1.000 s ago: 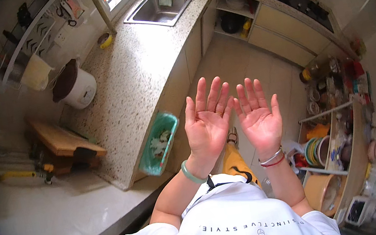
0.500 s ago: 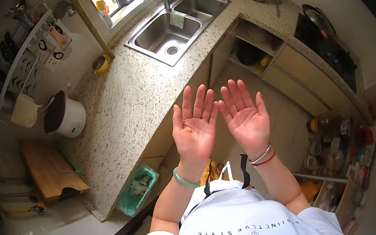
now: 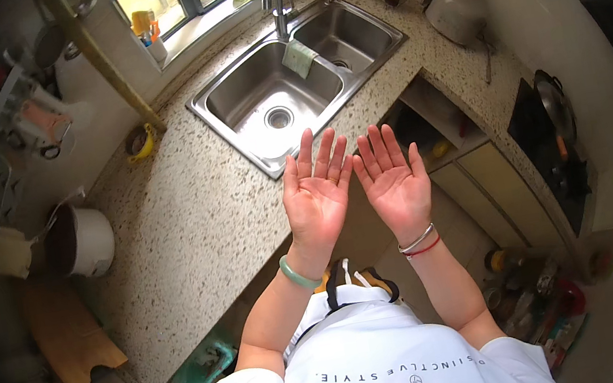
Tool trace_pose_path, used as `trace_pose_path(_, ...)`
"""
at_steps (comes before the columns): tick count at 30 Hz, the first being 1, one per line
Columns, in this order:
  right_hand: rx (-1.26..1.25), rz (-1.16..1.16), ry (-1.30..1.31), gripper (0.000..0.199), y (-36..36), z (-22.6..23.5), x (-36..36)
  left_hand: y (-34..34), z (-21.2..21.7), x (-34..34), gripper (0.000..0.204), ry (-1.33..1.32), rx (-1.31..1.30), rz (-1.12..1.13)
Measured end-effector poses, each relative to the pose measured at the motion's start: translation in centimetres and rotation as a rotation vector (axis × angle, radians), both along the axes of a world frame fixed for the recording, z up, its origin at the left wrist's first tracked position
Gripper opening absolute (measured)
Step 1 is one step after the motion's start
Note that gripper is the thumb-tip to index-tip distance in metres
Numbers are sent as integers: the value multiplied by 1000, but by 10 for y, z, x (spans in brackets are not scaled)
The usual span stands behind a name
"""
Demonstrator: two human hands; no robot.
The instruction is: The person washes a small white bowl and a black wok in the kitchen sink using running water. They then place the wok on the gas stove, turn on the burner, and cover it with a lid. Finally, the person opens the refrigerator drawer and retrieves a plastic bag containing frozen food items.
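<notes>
Both my hands are held out side by side, palms up and fingers spread. My left hand [image 3: 317, 204] is open and bare, with a pale green bangle [image 3: 299, 273] at its wrist. Beside it my right hand [image 3: 396, 187] is also open, wearing a silver bangle [image 3: 418, 239] and a red cord [image 3: 424, 248]. Nothing lies in either palm. Just beyond the left fingertips is the front rim of a double steel sink [image 3: 277, 170]. A pale green cloth [image 3: 298, 58] hangs over the divider, below the tap [image 3: 278, 3].
A speckled stone countertop [image 3: 176, 228] runs left of me, with a white pot [image 3: 94, 239], a wooden board [image 3: 73, 341] and a yellow cup [image 3: 141, 143]. A green bin [image 3: 203, 372] stands below. At right are a rice cooker [image 3: 455, 14], a black stove [image 3: 534, 135] and a jar-filled rack [image 3: 529, 304].
My view has shifted forward, so the sink and counter sit nearer. Both hands stay open, palms up, in nearly the same pose.
</notes>
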State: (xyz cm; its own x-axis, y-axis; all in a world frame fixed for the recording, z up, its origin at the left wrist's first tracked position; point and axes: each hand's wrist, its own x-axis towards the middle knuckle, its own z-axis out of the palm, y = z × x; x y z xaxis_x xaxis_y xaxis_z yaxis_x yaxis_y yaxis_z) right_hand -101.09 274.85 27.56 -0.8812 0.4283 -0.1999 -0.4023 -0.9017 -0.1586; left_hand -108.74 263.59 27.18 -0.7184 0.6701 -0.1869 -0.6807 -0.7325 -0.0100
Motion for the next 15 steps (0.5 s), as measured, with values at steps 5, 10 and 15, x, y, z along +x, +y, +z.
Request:
trace_pose_path(5,-25,27,-14,44,48,-17,-68,43,-17,-62,40,-26,-26,22)
trace_pose_path(10,-43,115,-92,44,92,-39,-128,84,-45,-110,38,-94,-54,103)
trace_pose_path(15,-75,261,-160,42,143,-74,-178,128,-78,-145,38,-125,-108,161)
